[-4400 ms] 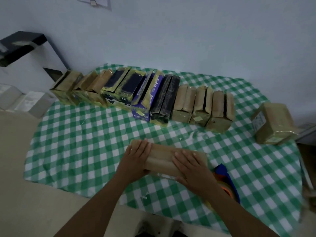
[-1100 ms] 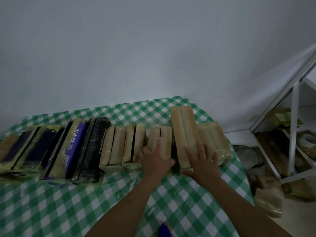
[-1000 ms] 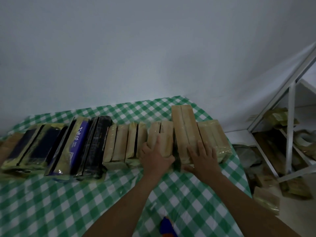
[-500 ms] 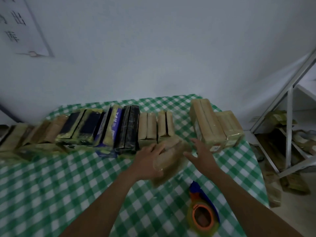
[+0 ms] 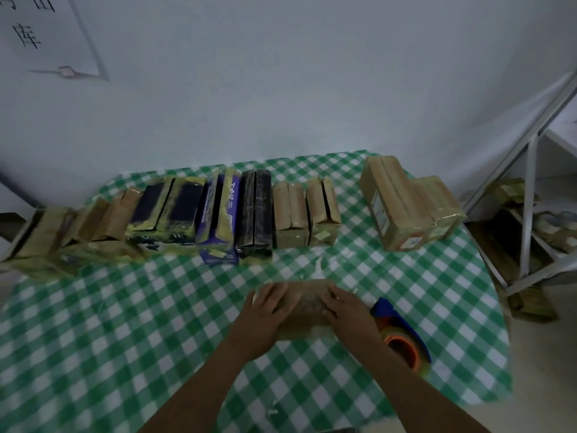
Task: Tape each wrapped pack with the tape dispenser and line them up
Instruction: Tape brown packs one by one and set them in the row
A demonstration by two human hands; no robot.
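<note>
A brown wrapped pack (image 5: 307,306) lies crosswise on the green-checked tablecloth (image 5: 125,323) near the front. My left hand (image 5: 267,310) holds its left end with the fingers laid over the top. My right hand (image 5: 346,309) grips its right end with bent fingers. The blue tape dispenser (image 5: 402,335) with an orange roll lies on the cloth just right of my right wrist, touched by neither hand. A row of taped packs (image 5: 256,214) stands along the back of the table. The row shows a gap before two more brown packs (image 5: 396,204) at the right.
A white metal shelf frame (image 5: 530,195) stands off the table's right edge, with more wrapped packs (image 5: 512,192) on its shelf and on the floor. A paper sign (image 5: 46,32) hangs on the wall at upper left. The table's right edge drops off just beyond the dispenser.
A brown pack came out of the row, leaving a gap, and now lies near the front. My right hand, open half a second ago, has closed onto its right end.
</note>
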